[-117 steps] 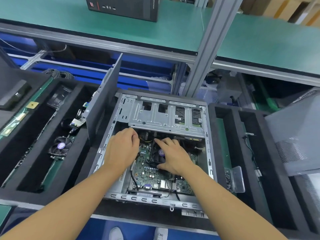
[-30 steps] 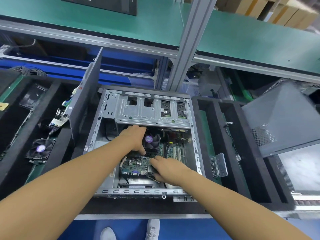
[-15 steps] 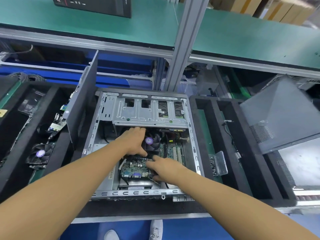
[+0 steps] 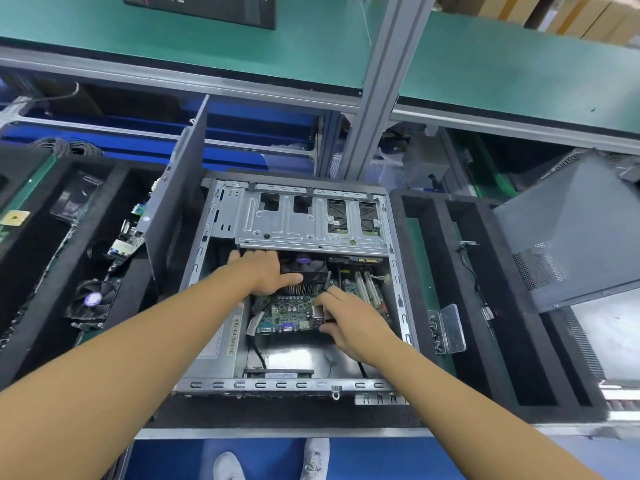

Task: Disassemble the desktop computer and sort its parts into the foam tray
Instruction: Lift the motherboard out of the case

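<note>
Open case [image 4: 194, 306] lies flat at centre, seated in black foam tray [image 4: 440, 265]; tray compartments run off to both sides. Board [image 4: 287, 311] is inside the case, below the drive cage [image 4: 311, 220]. Bare metal floor shows between the board's near edge and the case's near wall.

Right hand [image 4: 349, 317]: thumb and fingers pinch the port block at the board's near right corner, a narrow, closed hold.

Left hand [image 4: 263, 271]: lies on the left of the cooler [image 4: 308, 275], thumb straight across the fins. Its fingers reach toward the cage edge with the tips hidden, so the observer cannot tell whether they hook anything.

Left compartments hold a fan [image 4: 91, 299] and a small card [image 4: 124, 245]. Side panel [image 4: 176, 209] stands upright just left of the case. Clear screw box [image 4: 450, 327] sits in a right compartment; mesh panel [image 4: 571, 230] leans beyond it.
</note>
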